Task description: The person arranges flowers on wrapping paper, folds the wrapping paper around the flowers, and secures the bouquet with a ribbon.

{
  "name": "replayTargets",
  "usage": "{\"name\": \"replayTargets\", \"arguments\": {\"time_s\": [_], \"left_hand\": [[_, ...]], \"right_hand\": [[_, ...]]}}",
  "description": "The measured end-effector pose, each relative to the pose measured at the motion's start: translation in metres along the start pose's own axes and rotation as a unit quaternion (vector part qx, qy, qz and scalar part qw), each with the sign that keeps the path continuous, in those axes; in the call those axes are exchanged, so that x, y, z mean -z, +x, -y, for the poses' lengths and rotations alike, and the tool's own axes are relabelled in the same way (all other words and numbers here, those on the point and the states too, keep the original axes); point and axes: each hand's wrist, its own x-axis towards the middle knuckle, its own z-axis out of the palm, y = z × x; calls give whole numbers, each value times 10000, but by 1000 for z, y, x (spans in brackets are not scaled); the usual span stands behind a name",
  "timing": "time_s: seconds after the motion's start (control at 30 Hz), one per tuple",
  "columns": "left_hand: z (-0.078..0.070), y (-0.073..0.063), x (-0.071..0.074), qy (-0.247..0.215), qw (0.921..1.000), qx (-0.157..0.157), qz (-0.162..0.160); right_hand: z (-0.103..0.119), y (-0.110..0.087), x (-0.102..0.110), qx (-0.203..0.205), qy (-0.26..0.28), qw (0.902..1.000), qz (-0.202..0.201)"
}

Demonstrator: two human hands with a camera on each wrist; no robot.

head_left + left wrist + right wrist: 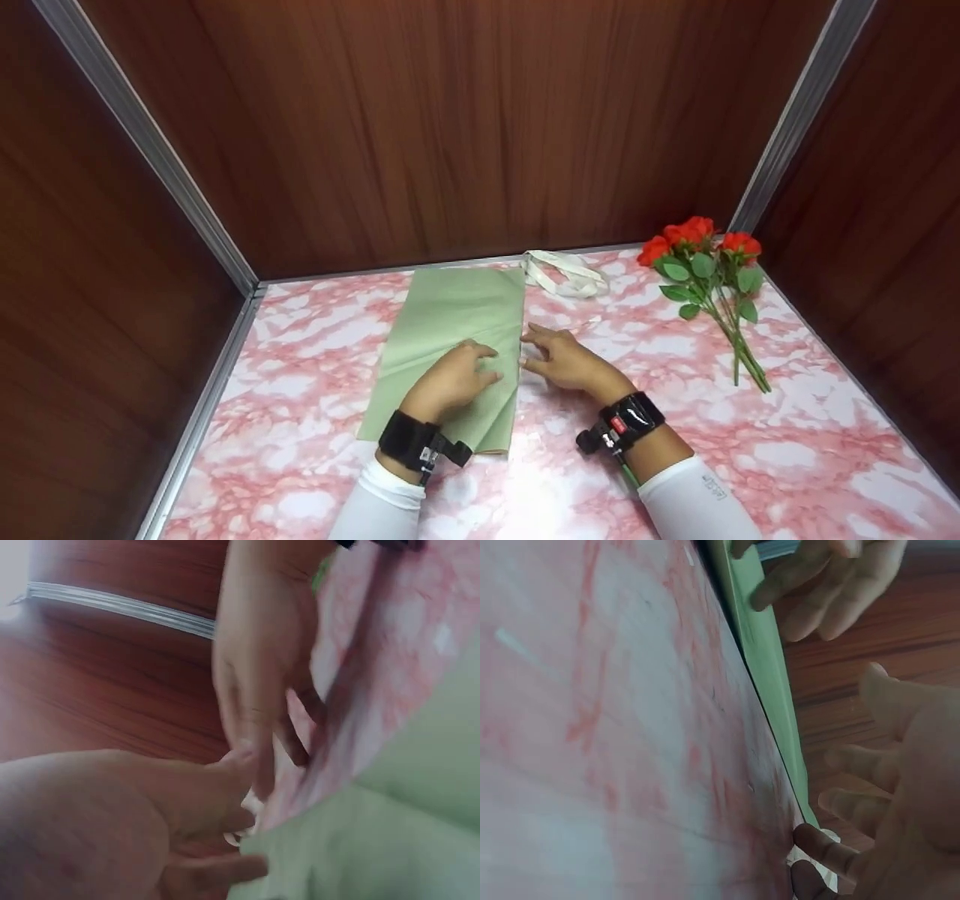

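A folded sheet of light green wrapping paper or cloth lies lengthwise on the table, with slanting creases across it. My left hand is over its lower right part, fingers loosely bent and nothing between them. Beside the sheet's right edge is my right hand, its fingertips at or very near that edge. The right wrist view has the right hand with spread fingers, two low against the table by the green edge. In the left wrist view the two hands appear close together; whether they touch I cannot tell.
A loose coil of whitish ribbon lies at the back, right of the sheet. Red artificial roses with green stems rest at the back right. Brown wood-grain panels wall in the pink marbled table at the back and sides.
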Motion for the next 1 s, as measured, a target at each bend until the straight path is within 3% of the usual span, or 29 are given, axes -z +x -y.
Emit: {"name": "replayTargets", "arguments": {"time_s": [0.1,0.17,0.3,0.4,0.57,0.73,0.87,1.0], "left_hand": [[12,2,8,228,9937,732,-815],[30,3,13,473,9811,1366,-1283],[67,1,22,822,9520,2439,-1654],[85,0,25,755,9432,2696,-1786],[93,2,27,290,9458,2605,-1918],[89,4,29,-903,9451,2055,-2374],[72,4,38,-2076,9287,1429,-2719],[44,-3,51,-2929,9005,805,-3111]], "right_hand": [[4,-3,-1,7,-403,9989,251],[6,-4,-2,-7,-543,9980,313],[8,-5,-3,-5,-625,9976,313],[9,-6,-2,-17,-667,9974,288],[8,-4,-2,26,-690,9973,242],[6,-3,-4,31,-637,9978,189],[5,-1,-4,-15,-407,9992,8],[6,3,-5,-395,488,9967,-523]]}}
